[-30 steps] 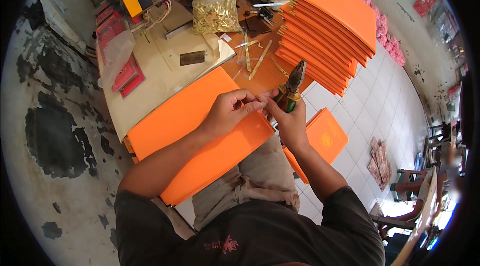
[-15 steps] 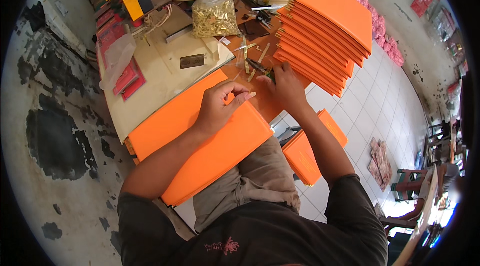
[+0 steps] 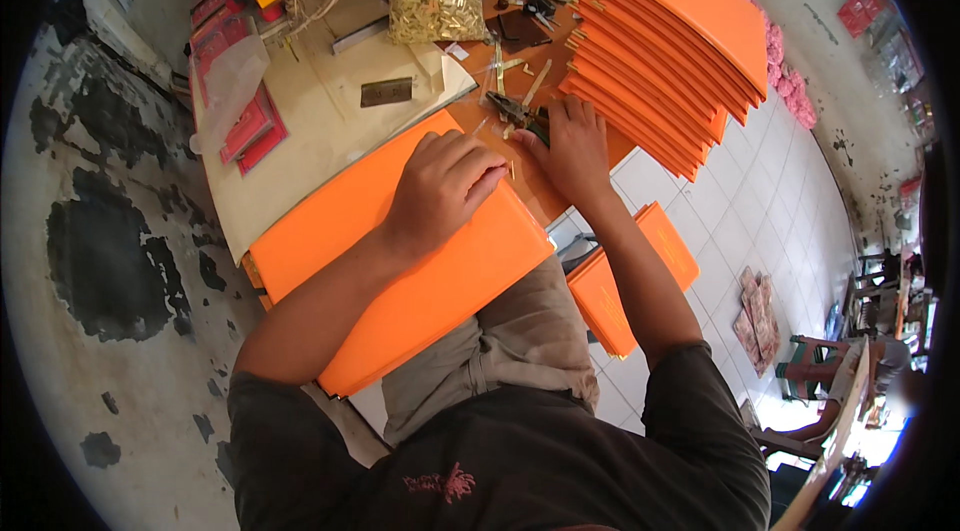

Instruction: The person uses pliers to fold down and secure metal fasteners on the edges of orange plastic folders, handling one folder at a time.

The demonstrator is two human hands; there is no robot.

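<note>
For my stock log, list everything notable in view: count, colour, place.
Large folders: uncertain, orange, centre
Stacked folders: many, orange, upper right
Smaller folders: uncertain, orange, right of centre
Clear bag of bits: one, gold contents, top centre
Pliers: one, dark and green, upper centre
Strips: several, gold, upper centre
Metal plate: one, grey-brown, upper left
Packets: several, red, upper left
Bundled material: uncertain, pink, upper right
Left grip: one, over large folders
Right grip: one, at pliers
</note>
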